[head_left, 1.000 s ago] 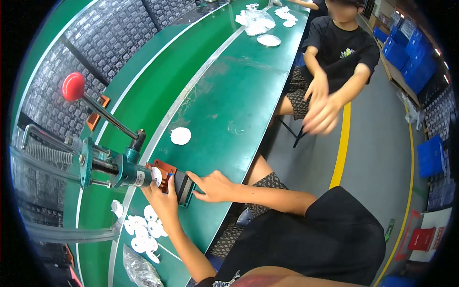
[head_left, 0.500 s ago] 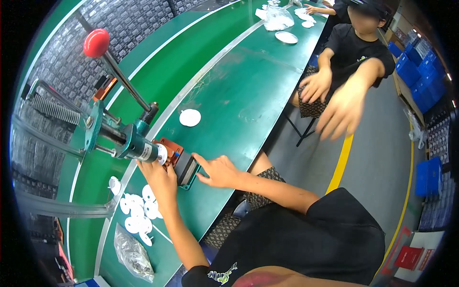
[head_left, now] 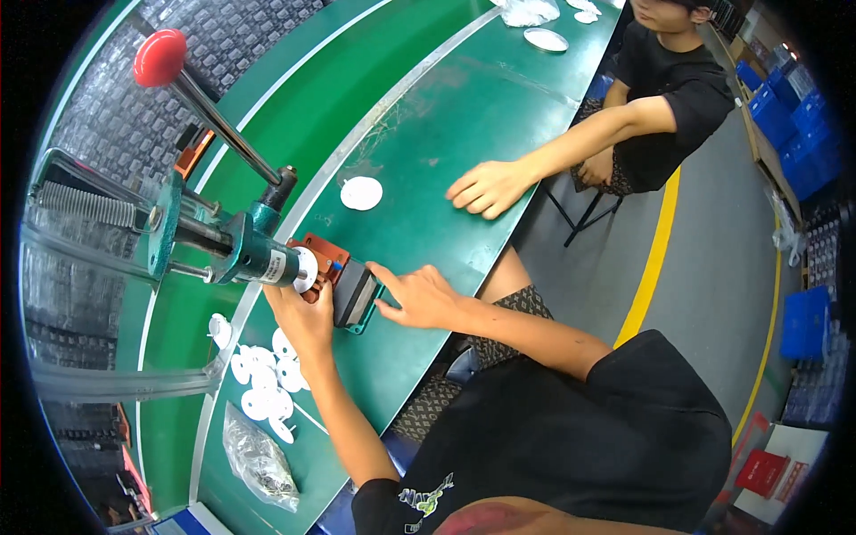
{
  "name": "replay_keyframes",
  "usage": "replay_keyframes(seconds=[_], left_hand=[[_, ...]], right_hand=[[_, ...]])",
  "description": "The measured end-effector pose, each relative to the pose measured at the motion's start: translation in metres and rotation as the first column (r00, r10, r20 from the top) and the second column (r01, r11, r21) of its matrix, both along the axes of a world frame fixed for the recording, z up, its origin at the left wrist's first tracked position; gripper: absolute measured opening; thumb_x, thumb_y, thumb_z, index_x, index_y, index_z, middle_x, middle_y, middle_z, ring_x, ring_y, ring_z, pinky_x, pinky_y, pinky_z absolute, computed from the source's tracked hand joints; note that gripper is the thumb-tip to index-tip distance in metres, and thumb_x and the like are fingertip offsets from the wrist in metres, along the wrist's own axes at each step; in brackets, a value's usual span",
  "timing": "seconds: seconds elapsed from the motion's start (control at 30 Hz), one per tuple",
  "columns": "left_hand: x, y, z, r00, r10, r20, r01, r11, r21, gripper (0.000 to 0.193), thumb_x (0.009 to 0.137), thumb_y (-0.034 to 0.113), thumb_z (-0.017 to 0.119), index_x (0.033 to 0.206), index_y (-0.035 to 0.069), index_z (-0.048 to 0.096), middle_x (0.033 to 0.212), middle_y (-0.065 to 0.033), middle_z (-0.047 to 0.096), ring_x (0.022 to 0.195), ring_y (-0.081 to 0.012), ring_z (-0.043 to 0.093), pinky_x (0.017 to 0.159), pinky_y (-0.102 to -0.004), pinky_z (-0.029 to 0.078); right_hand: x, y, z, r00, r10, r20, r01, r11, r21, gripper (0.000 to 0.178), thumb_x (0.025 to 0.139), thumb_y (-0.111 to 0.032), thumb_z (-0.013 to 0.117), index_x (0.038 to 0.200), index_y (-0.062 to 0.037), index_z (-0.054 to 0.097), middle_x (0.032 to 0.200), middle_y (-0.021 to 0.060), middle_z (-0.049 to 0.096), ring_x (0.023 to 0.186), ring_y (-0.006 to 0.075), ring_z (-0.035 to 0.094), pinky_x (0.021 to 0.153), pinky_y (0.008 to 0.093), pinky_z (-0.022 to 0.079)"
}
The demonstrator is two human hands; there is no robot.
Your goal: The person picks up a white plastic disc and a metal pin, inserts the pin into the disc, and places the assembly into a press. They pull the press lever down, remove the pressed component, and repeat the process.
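A lever press lies across the bench on the left, with a red ball knob (head_left: 160,58) on its lever and a teal body (head_left: 267,260). A white plastic disc (head_left: 306,266) sits at the end of its ram, against the orange-red fixture (head_left: 325,252). My left hand (head_left: 303,319) has its fingers curled round the disc's lower side; the fingertips are partly hidden. Beside the fixture is a dark block (head_left: 352,292) on the press's teal base. My right hand (head_left: 423,296) is open at that block's far side, index finger stretched out and thumb apart.
Several white discs with stems (head_left: 265,379) lie near a clear plastic bag (head_left: 257,459). One white round piece (head_left: 361,193) lies farther up the green bench (head_left: 428,178). A co-worker's arm (head_left: 580,150) rests its hand on the bench at right.
The co-worker's hand has swung from over the aisle onto the bench. My view has shifted slightly; both my hands stay at the press.
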State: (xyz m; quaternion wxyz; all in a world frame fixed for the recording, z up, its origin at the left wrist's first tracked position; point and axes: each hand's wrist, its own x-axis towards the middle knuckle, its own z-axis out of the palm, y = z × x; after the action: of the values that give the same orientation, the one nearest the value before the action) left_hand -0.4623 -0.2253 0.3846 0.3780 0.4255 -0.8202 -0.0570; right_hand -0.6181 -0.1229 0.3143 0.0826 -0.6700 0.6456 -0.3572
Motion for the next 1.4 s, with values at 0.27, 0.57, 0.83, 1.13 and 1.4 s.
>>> replay_keyframes(seconds=[0.27,0.57,0.83,1.13,1.4], left_hand=[[0.003,-0.001,-0.004,1.0,-0.002,-0.001,0.002,0.996,-0.092,0.063,0.07,0.006,0.077,0.127,0.002,0.052,0.123,-0.0208,0.056,0.112,-0.0385,0.055,0.092,-0.0432,0.047],[0.013,0.027,-0.008,0.982,-0.161,-0.099,0.118,0.931,-0.345,0.037,0.075,0.017,0.067,0.108,-0.002,0.064,0.103,-0.0182,0.065,0.101,-0.0386,0.061,0.091,-0.0464,0.047],[-0.021,0.101,-0.049,0.711,-0.055,-0.701,0.429,0.824,0.37,0.05,0.096,0.039,0.048,0.09,-0.007,0.065,0.073,-0.0125,0.067,0.066,-0.0194,0.065,0.061,-0.0302,0.05],[0.001,0.108,-0.052,0.854,-0.031,-0.519,0.323,0.814,0.483,0.03,0.1,0.02,0.05,0.101,-0.005,0.066,0.08,-0.0096,0.069,0.069,-0.0124,0.063,0.062,-0.0254,0.049],[0.055,0.14,-0.053,0.855,0.254,-0.451,0.08,0.796,0.6,0.023,0.097,0.011,0.053,0.092,-0.006,0.067,0.076,-0.01,0.069,0.068,-0.0132,0.063,0.063,-0.0272,0.05]], right_hand=[[0.001,-0.002,-0.003,1.0,-0.017,-0.01,0.018,1.0,0.003,0.061,0.083,-0.032,0.064,0.134,-0.0034,0.044,0.059,0.0142,0.062,0.054,0.0349,0.062,0.05,0.0461,0.047],[-0.002,0.008,0.013,0.988,0.003,0.156,0.032,0.976,-0.217,0.075,0.077,-0.032,0.076,0.139,-0.005,0.042,0.057,0.0073,0.056,0.047,0.0245,0.058,0.046,0.0354,0.046],[-0.004,0.025,0.01,0.989,0.15,0.02,-0.117,0.847,-0.519,0.074,0.068,-0.038,0.084,0.127,-0.0021,0.057,0.059,0.0023,0.057,0.047,0.019,0.058,0.046,0.0314,0.046],[-0.079,-0.001,0.005,0.923,-0.381,-0.05,0.382,0.924,0.012,0.075,0.071,-0.046,0.076,0.127,-0.0021,0.054,0.101,0.0201,0.068,0.087,0.0351,0.068,0.07,0.0462,0.053],[-0.101,-0.147,-0.002,0.893,-0.302,-0.333,0.305,0.951,-0.044,0.078,0.078,-0.055,0.063,0.122,0.0085,0.052,0.1,0.0216,0.064,0.086,0.0344,0.067,0.07,0.0444,0.053]])
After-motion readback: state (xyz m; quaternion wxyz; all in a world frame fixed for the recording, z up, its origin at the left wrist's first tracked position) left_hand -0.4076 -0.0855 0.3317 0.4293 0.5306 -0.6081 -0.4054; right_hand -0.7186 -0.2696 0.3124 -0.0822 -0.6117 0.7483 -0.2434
